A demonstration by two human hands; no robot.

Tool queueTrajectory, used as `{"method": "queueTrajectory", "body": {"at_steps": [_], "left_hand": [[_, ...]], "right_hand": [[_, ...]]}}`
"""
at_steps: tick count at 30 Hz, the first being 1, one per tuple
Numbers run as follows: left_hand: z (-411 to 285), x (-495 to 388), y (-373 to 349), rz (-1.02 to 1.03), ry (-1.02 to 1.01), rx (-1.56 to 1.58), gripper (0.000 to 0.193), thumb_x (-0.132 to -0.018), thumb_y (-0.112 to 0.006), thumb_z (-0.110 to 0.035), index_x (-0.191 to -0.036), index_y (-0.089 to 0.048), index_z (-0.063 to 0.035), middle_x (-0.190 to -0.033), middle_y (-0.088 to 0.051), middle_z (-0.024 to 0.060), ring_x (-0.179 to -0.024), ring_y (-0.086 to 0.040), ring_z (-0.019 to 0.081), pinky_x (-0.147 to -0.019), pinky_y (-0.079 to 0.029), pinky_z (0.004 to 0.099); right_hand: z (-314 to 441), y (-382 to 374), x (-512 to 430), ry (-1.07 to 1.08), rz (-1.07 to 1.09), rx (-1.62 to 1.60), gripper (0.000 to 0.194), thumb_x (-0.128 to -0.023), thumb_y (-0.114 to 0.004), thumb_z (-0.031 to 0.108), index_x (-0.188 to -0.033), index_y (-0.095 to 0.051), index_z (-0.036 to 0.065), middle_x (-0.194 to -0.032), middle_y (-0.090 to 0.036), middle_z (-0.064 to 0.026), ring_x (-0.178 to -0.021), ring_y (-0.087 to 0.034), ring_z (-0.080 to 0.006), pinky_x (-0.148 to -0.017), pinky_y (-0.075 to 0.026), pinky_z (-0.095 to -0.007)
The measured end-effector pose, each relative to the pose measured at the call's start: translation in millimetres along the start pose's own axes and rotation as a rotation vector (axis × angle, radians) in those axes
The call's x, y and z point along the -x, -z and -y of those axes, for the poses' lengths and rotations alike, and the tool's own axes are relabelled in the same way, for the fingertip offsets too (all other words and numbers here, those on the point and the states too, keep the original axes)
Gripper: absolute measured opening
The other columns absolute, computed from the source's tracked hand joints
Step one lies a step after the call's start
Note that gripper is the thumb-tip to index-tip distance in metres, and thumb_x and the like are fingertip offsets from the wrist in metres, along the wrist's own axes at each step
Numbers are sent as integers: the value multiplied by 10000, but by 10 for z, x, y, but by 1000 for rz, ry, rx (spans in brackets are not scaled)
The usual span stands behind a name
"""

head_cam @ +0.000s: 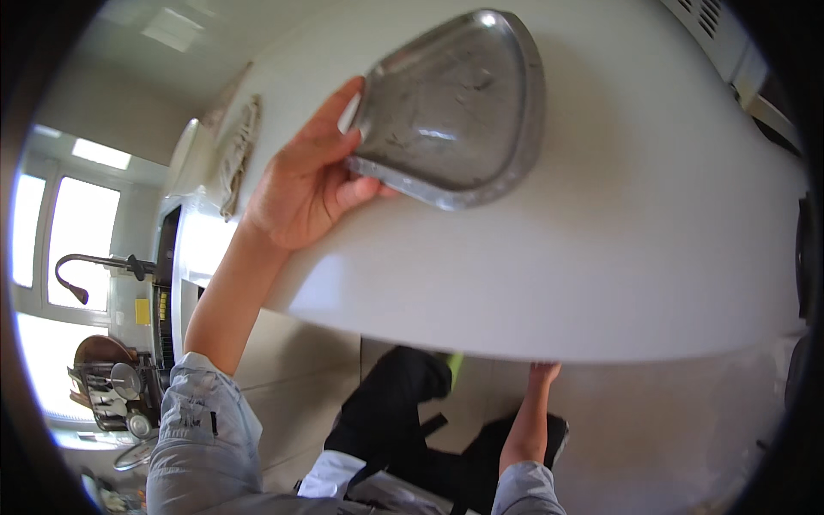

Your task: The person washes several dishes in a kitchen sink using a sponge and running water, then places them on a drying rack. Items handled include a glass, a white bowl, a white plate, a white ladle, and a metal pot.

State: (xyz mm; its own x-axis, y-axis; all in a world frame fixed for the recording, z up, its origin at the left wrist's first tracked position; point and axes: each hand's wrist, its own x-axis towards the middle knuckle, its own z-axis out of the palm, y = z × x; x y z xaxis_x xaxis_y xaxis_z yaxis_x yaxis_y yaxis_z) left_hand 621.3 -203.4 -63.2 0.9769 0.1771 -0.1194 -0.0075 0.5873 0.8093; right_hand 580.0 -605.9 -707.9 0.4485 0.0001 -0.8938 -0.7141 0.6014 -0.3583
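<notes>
My left hand (315, 170) grips one end of a shallow metal tray (444, 109) with rounded corners and a raised rim, held over the white countertop (515, 283). The thumb rests at the tray's near left edge and the fingers reach around and under it. Low at the counter's front edge is my right hand (546, 370), partly hidden by the counter. Its fingers are out of sight, so I cannot tell whether it holds anything.
A folded cloth (239, 158) lies at the counter's left end. Beyond it are a sink with a dark faucet (106, 261) and a rack of utensils (112, 393). A white appliance (708, 32) stands at the upper right. Dark objects edge the far right.
</notes>
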Motion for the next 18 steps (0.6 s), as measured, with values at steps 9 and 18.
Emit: {"method": "queueTrajectory", "body": {"at_steps": [9,18], "left_hand": [[126,305,144,18,-292,-707,543,-924,-429,-60,-1421,-210,-43,-1323,-423,179,-865,-643,202,-645,-571,242],[1116,1484,-946,-306,72,-491,729,-855,-489,-48,-1460,-86,-94,-1345,-418,125,-934,-625,196,-613,-575,321]], "right_hand": [[1829,-1065,2300,1150,236,1178,388,-902,-478,281,-1259,-486,130,-1335,-425,-82,-1249,-364,-232,-1004,-290,-431],[1680,-691,2393,772,299,2262,327,-890,-405,345,-1015,-659,179,-1146,-574,-14,-1232,-394,-236,-1095,-71,-563]]}}
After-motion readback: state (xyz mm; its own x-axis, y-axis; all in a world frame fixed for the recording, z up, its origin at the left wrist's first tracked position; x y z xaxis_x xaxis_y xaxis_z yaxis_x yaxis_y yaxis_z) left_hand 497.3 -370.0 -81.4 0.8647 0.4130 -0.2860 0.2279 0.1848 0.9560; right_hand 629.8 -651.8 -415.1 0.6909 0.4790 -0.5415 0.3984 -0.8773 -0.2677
